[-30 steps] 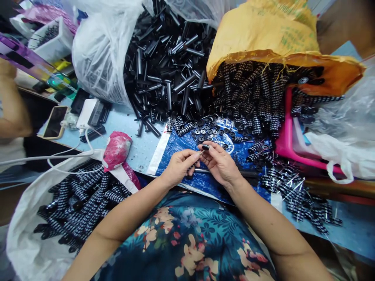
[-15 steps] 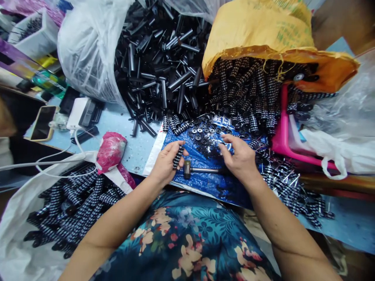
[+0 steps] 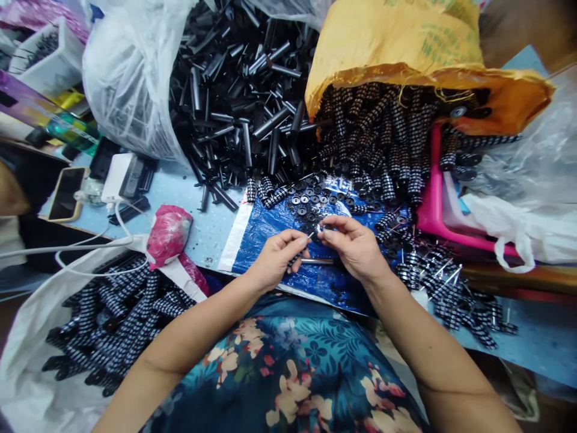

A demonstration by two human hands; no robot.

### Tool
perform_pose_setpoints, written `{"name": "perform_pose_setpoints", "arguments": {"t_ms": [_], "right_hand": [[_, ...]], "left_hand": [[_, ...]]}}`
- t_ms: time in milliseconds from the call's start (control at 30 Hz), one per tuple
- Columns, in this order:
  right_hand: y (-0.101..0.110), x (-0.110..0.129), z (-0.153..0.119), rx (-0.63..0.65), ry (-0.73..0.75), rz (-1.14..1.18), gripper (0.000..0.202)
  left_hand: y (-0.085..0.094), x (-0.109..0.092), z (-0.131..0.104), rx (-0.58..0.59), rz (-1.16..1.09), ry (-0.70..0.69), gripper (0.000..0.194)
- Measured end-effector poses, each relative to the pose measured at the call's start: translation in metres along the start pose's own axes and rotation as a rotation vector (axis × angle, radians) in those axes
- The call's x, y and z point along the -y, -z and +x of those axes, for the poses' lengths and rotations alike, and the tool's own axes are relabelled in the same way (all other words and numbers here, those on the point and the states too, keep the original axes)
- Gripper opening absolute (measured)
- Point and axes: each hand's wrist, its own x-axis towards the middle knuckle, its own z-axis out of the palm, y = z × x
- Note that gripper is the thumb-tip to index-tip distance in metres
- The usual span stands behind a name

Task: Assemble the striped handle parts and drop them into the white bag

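Observation:
My left hand [image 3: 280, 257] is closed around a short black-and-white ribbed grip [image 3: 295, 261], mostly hidden by the fingers. A thin metal pin [image 3: 311, 235] sticks out of its end toward the right. Close by on the right, my right hand [image 3: 354, 245] has its thumb and index finger pinched together, with a tiny dark piece at the tips, too small to name. Under both hands lies a blue plastic sheet [image 3: 252, 240]. A hammer's metal handle [image 3: 318, 261] shows between them; its head is hidden behind my left hand. Small black washers [image 3: 303, 210] lie just beyond.
Black tubes [image 3: 270, 123] spill from a clear bag at the back. A yellow sack [image 3: 396, 36] holds ribbed grips, and more fill a white sack [image 3: 27, 349] at left. A pink basket [image 3: 435, 216] and pinned grips [image 3: 444, 285] are at right; a phone [image 3: 67, 193] lies left.
My left hand has moved right with the ribbed grip, now covering the hammer head. My right hand has come left and its fingers have closed to a pinch near the pin.

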Motion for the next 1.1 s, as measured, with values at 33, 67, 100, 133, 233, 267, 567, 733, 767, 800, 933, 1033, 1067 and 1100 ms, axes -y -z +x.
{"name": "perform_pose_setpoints", "arguments": {"t_ms": [33,67,100,133,233,267,567,733,767,800,933,1033,1067,1100], "right_hand": [[-0.006,0.0,-0.003,-0.013,-0.024,0.04,0.045],[-0.011,-0.001,-0.006,-0.029,-0.034,0.068,0.045],[-0.016,-0.001,-0.009,-0.039,-0.045,0.104,0.045],[-0.02,-0.002,-0.012,-0.034,-0.064,0.152,0.044],[-0.029,-0.004,-0.018,0.04,-0.135,0.317,0.039],[-0.031,-0.005,-0.019,0.061,-0.147,0.354,0.037],[-0.033,-0.009,-0.021,0.038,-0.163,0.346,0.037],[-0.035,-0.01,-0.018,0.045,-0.17,0.382,0.037],[-0.036,-0.01,-0.017,0.047,-0.175,0.389,0.037],[-0.037,-0.011,-0.017,0.047,-0.18,0.39,0.037],[-0.04,-0.013,-0.019,0.043,-0.172,0.327,0.04],[-0.036,-0.015,-0.019,0.087,-0.115,0.18,0.041],[-0.033,-0.015,-0.016,0.108,-0.063,0.094,0.039],[-0.03,-0.015,-0.011,0.115,0.016,-0.022,0.038]], "left_hand": [[-0.003,0.0,-0.001,0.031,0.018,-0.005,0.041],[-0.005,0.001,-0.001,0.05,0.031,-0.012,0.041],[-0.006,0.002,-0.002,0.057,0.04,-0.021,0.042],[-0.007,0.002,-0.003,0.057,0.048,-0.026,0.042],[-0.007,0.006,-0.004,0.047,0.066,-0.036,0.043],[-0.006,0.007,-0.004,0.046,0.07,-0.041,0.042],[-0.007,0.009,-0.005,0.034,0.054,-0.067,0.041],[-0.004,0.009,-0.005,0.034,0.032,-0.069,0.041],[-0.003,0.009,-0.005,0.035,0.033,-0.07,0.041],[-0.003,0.009,-0.004,0.035,0.034,-0.071,0.041],[0.0,0.012,-0.003,0.033,0.029,-0.071,0.041],[0.0,0.013,-0.003,-0.001,-0.023,-0.062,0.043],[0.0,0.013,-0.003,-0.015,-0.046,-0.06,0.045],[0.001,0.012,-0.002,-0.03,-0.067,-0.064,0.049]]}}
